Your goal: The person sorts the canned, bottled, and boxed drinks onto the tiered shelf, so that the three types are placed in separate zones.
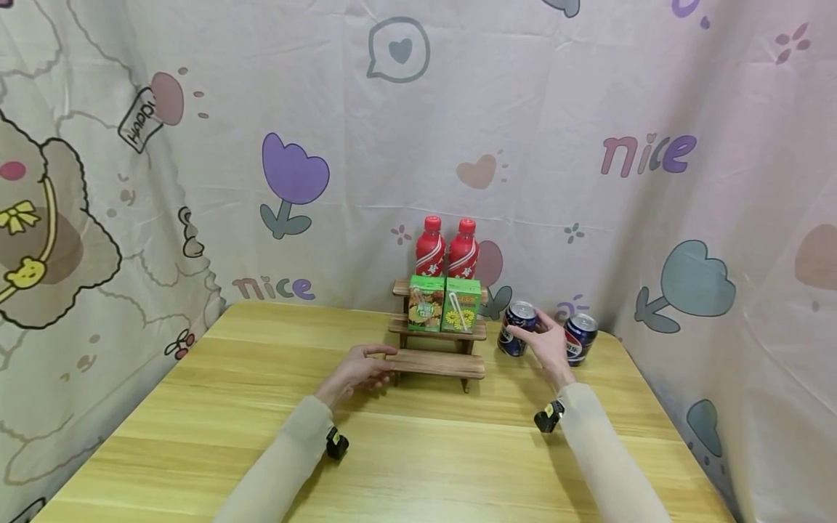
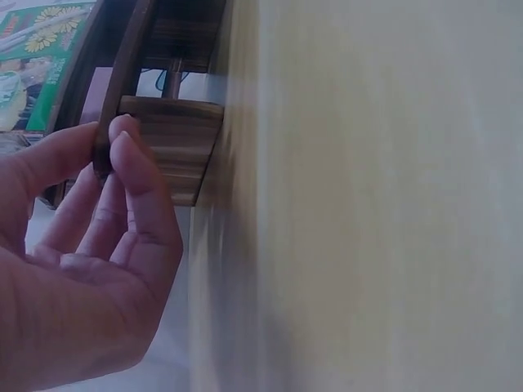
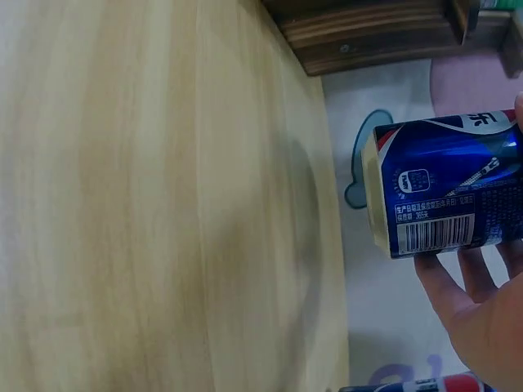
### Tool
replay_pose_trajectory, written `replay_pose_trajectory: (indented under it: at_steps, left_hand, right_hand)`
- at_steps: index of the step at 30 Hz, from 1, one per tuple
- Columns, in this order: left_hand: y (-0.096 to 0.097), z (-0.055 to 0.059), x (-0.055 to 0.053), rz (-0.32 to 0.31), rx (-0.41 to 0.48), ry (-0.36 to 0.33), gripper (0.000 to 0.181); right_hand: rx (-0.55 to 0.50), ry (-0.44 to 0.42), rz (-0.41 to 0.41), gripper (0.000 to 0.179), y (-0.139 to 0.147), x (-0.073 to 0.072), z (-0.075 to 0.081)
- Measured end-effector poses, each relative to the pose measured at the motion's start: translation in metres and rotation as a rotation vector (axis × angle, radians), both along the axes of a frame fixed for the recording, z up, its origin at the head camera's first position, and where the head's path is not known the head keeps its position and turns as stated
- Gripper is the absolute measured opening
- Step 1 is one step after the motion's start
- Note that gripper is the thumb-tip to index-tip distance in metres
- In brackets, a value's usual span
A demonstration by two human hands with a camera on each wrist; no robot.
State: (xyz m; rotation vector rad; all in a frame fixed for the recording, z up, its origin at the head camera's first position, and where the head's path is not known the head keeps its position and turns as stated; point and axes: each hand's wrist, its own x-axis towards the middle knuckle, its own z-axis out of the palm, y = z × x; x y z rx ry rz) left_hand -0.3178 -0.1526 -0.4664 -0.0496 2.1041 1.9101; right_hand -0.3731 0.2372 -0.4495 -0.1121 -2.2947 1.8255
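Note:
With its thumb and fingers, my left hand (image 1: pixel 356 372) pinches the left end of the lowest step on a wooden tiered stand (image 1: pixel 434 363). The left wrist view shows the fingertips on both sides of that board. My right hand (image 1: pixel 548 341) grips a blue soda can (image 1: pixel 512 341) to the right of the stand. In the right wrist view this can (image 3: pixel 449 184) is held off the tabletop, its base apart from the wood. A second blue can (image 1: pixel 580 338) stands just right of my right hand, partly hidden by it.
Two red bottles (image 1: pixel 430 247) stand on the stand's top step. On the middle step are two green drink cartons (image 1: pixel 426 309), side by side. A printed curtain (image 1: pixel 366 254) hangs behind the wooden table (image 1: pixel 418 465).

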Motion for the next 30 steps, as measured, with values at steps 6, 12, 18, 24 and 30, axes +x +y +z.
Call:
replay_pose_trajectory:
  at_steps: [6, 12, 18, 24, 30]
  left_hand:
    - [0.001, 0.001, -0.001, -0.001, -0.002, 0.019, 0.038]
    - [0.001, 0.000, 0.000, 0.024, -0.006, 0.013, 0.037]
    - [0.001, -0.003, 0.000, 0.035, -0.001, 0.008, 0.035]
    - [0.001, -0.003, 0.001, 0.042, -0.002, 0.009, 0.034]
    - [0.002, -0.002, 0.001, 0.043, -0.004, 0.008, 0.033]
  right_hand:
    - [0.007, -0.012, 0.007, 0.102, -0.003, 0.008, 0.009]
    - [0.010, 0.003, 0.053, 0.103, -0.007, 0.017, 0.013]
    - [0.003, 0.014, 0.073, 0.104, -0.012, 0.027, 0.017]
    - [0.035, 0.044, 0.108, 0.101, -0.017, 0.035, 0.024]
    - [0.065, 0.057, 0.126, 0.098, -0.020, 0.043, 0.030]
